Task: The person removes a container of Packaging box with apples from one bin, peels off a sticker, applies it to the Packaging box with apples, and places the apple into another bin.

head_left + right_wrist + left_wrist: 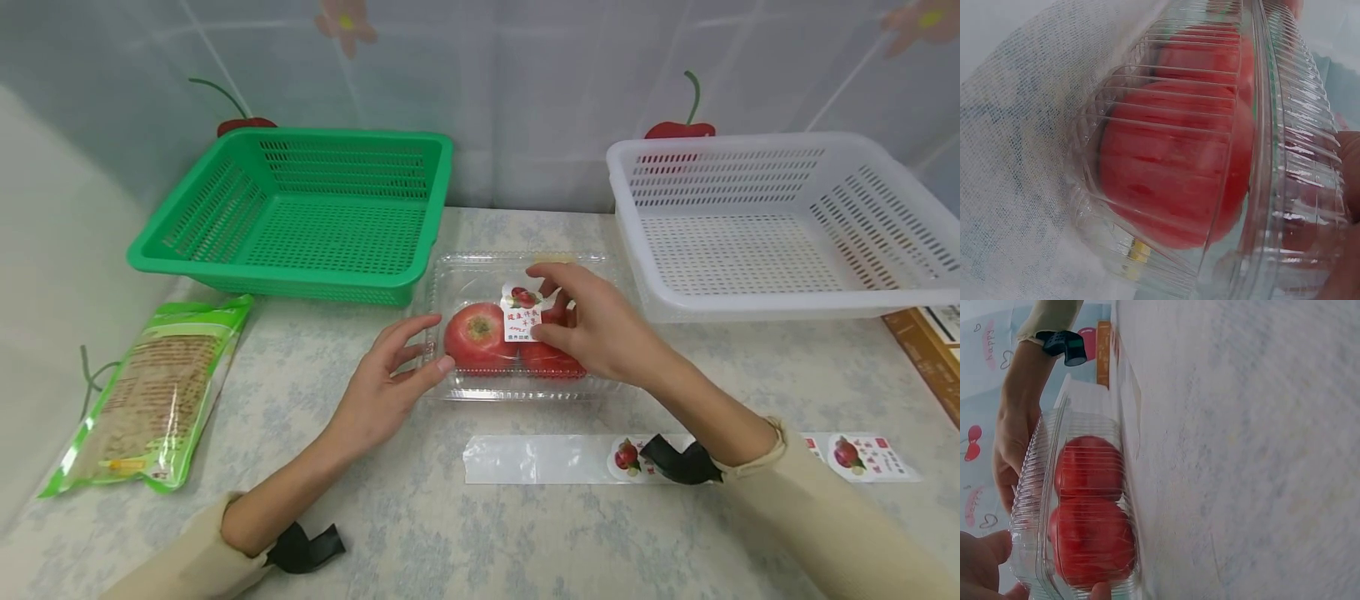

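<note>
Patterned tabletop (292, 379) beneath, the left hand (384, 392) grips a likely flimsy clear box (483, 292), best held there; rightward, the right hand (596, 323) pinches a label (519, 315).

both forearms (288, 492) extend forward, the left grip (386, 383) with thumb and forefinger apart, the right grip (592, 325) with fingers bent.

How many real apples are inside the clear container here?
2. One apple sits on the left, nearer the left hand; the other apple sits beside it, partly hidden by the label and right hand. No third shows in any view.
</note>
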Demonstrator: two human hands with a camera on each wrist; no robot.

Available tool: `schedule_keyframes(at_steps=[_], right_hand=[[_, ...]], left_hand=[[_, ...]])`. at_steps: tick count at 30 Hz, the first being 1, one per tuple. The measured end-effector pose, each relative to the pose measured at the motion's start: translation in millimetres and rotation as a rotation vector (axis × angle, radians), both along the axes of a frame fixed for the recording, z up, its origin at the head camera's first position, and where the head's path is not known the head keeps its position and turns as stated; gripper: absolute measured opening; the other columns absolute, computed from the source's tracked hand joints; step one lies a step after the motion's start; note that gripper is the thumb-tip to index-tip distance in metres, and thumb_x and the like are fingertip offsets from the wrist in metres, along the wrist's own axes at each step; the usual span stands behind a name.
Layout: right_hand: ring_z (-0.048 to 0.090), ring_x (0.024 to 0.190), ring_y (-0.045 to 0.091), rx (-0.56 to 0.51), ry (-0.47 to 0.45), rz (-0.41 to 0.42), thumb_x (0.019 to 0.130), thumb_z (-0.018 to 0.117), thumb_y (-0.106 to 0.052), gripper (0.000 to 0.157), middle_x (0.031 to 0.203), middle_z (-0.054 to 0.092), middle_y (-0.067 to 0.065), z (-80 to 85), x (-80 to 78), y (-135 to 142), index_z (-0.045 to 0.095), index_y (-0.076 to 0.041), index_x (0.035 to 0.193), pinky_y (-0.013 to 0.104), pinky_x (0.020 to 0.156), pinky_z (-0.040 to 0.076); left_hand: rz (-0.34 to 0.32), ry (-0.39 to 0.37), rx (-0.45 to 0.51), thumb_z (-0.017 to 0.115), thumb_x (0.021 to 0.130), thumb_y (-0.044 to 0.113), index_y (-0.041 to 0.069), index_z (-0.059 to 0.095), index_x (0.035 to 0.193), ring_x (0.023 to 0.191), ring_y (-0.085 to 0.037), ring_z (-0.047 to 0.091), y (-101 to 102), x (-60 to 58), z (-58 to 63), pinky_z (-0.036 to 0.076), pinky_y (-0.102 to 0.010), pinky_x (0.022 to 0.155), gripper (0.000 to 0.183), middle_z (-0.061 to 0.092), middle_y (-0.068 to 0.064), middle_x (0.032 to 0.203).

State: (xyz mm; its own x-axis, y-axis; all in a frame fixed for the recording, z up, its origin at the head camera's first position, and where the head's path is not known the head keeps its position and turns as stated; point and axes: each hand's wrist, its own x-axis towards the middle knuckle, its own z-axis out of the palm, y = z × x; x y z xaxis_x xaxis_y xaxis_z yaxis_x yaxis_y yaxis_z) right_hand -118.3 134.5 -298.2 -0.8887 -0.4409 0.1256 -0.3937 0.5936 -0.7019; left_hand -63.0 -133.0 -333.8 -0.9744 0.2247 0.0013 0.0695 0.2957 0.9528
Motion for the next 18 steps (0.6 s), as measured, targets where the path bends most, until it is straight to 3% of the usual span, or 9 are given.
schedule_keyframes(at_steps=[2, 9, 15, 18], right_hand=[[0.058, 0.096, 0.026, 0.006, 0.007, -0.007, 0.085, 0.076, -0.003, 0.053, 0.119, 0.056, 0.01, 0.3, 1.7, 0.1, 0.054, -0.005, 0.133, 0.038, 0.077, 0.052], [0.058, 0.106, 0.029, 0.048, 0.127, -0.006, 0.086, 0.075, -0.005, 0.024, 0.132, 0.052, 0.011, -2.3, 8.3, 0.9, 0.069, -0.008, 0.109, 0.043, 0.086, 0.051], [0.051, 0.121, 0.031, 0.085, 0.198, 0.021, 0.086, 0.076, -0.008, 0.011, 0.144, 0.048, 0.014, -4.6, 9.0, 0.3, 0.076, -0.009, 0.097, 0.047, 0.093, 0.046], [0.044, 0.129, 0.031, 0.108, 0.227, 0.052, 0.084, 0.079, -0.01, 0.013, 0.149, 0.044, 0.014, -5.5, 8.5, -0.8, 0.08, -0.01, 0.097, 0.048, 0.098, 0.043]], left_hand=[[0.001, 0.0, -0.001, 0.07, 0.094, 0.021, 0.018, 0.05, 0.143, 0.126, -0.032, 0.05, -0.1, -0.2, 0.1, 0.044, -0.051, 0.1, 0.053, 0.039, -0.001, 0.147], [0.008, -0.003, -0.003, 0.072, 0.092, 0.022, 0.017, 0.053, 0.141, 0.125, -0.032, 0.051, 0.0, -1.1, 1.1, 0.044, -0.05, 0.1, 0.053, 0.041, -0.001, 0.146], [0.01, -0.008, -0.004, 0.073, 0.092, 0.022, 0.016, 0.053, 0.141, 0.124, -0.032, 0.051, -0.3, -2.0, 0.7, 0.045, -0.05, 0.099, 0.053, 0.042, -0.001, 0.146], [0.014, -0.012, -0.003, 0.073, 0.091, 0.022, 0.017, 0.053, 0.14, 0.124, -0.032, 0.052, -0.8, -2.1, 0.3, 0.045, -0.049, 0.099, 0.053, 0.042, -0.001, 0.146]])
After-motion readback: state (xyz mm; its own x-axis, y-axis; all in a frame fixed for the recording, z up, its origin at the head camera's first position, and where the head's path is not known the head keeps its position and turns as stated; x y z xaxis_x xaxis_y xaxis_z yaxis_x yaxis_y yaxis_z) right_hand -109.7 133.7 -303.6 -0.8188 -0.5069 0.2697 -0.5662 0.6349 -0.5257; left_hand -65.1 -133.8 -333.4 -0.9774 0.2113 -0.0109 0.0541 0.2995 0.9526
